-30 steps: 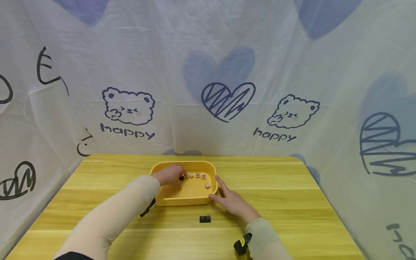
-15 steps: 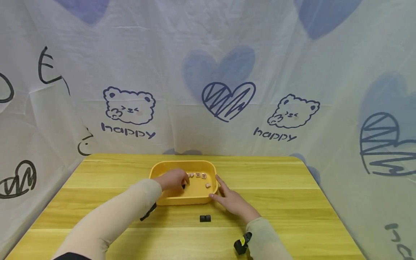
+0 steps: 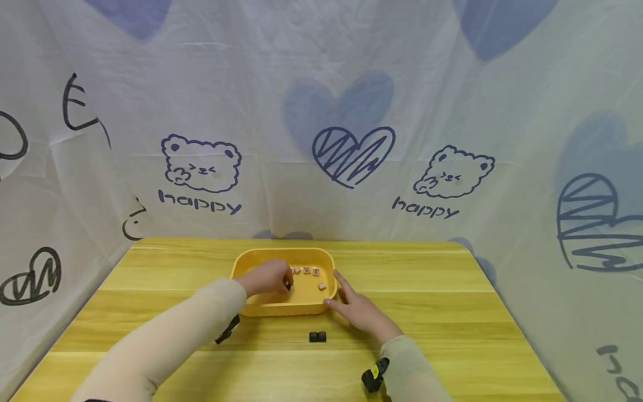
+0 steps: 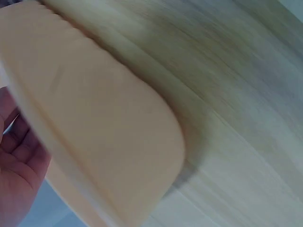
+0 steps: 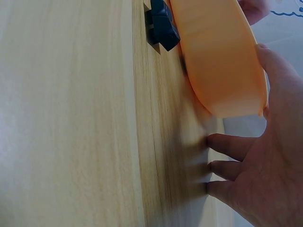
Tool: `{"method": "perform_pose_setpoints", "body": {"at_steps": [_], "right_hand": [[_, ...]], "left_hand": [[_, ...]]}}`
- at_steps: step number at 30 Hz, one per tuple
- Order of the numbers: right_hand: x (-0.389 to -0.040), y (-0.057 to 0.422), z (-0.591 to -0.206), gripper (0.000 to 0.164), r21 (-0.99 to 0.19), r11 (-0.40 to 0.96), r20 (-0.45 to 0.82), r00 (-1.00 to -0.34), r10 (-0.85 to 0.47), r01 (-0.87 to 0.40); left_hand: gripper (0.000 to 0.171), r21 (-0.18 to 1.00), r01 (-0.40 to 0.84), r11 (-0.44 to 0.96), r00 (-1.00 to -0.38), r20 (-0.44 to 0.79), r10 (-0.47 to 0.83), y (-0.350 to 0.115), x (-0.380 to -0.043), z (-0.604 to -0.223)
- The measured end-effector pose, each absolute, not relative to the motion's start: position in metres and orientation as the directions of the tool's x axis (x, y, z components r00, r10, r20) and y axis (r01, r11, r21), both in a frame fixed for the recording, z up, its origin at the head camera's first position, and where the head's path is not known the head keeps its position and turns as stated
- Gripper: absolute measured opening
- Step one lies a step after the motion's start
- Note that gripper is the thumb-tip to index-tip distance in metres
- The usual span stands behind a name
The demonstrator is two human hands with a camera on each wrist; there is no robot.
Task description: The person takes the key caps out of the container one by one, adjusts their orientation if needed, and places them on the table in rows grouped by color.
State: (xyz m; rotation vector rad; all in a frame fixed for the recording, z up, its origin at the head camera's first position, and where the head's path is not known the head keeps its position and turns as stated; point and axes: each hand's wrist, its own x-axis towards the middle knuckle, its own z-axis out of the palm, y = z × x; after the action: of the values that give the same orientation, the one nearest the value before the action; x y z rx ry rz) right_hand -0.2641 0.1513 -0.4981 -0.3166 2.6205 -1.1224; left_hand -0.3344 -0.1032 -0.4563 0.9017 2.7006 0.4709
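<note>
My left hand (image 3: 268, 277) reaches into a yellow plastic tray (image 3: 286, 310) and pinches a small black block (image 3: 288, 286) between thumb and fingers. Most of that block is hidden by the hand. In the left wrist view, the curled left hand (image 4: 21, 161) shows behind the tray's wall (image 4: 113, 118). My right hand (image 3: 363, 314) lies against the tray's right end, thumb at the front corner of the rim. The right wrist view shows the right hand (image 5: 265, 161) with several fingers stretched out beside the tray (image 5: 222, 61).
Several small pale pink blocks (image 3: 307, 270) line the tray's back, and another pink block (image 3: 322, 286) sits near its right end. A black two-part piece (image 3: 317, 336) lies on the wooden table (image 3: 452, 312) in front. A printed curtain (image 3: 281, 195) hangs behind.
My left hand has moved slightly toward the tray's front and right with the black block, away from the row of pink blocks. The right hand stays at the tray's end.
</note>
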Motion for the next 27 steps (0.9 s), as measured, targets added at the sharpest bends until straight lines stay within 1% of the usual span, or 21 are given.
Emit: {"method": "perform_pose_setpoints", "body": {"at_steps": [6,9,14,18,22,27], "right_hand": [[-0.264,0.151,-0.498,0.080,-0.723,0.684,-0.165,-0.938,-0.305,-0.095],[-0.264,0.151,-0.498,0.080,-0.724,0.684,-0.169,-0.938,-0.302,-0.090],[-0.264,0.150,-0.498,0.079,-0.728,0.680,-0.168,-0.939,-0.299,-0.086],[-0.264,0.151,-0.498,0.079,-0.733,0.675,-0.169,-0.939,-0.300,-0.084],[-0.264,0.151,-0.498,0.079,-0.730,0.678,-0.170,-0.939,-0.298,-0.083],[-0.264,0.150,-0.499,0.079,-0.731,0.678,-0.170,-0.940,-0.295,-0.081]], "left_hand": [[0.016,0.415,0.556,0.720,-0.768,-0.074,0.636,-0.103,-0.330,-0.443],[0.016,0.457,0.561,0.690,-0.763,-0.038,0.645,-0.103,-0.325,-0.436],[0.016,0.523,0.526,0.671,-0.783,-0.011,0.622,-0.102,-0.310,-0.425],[0.015,0.559,0.529,0.638,-0.784,0.034,0.620,-0.099,-0.296,-0.417],[0.015,0.584,0.557,0.591,-0.766,0.085,0.637,-0.097,-0.283,-0.415],[0.014,0.594,0.576,0.561,-0.761,0.139,0.634,-0.092,-0.268,-0.420]]}}
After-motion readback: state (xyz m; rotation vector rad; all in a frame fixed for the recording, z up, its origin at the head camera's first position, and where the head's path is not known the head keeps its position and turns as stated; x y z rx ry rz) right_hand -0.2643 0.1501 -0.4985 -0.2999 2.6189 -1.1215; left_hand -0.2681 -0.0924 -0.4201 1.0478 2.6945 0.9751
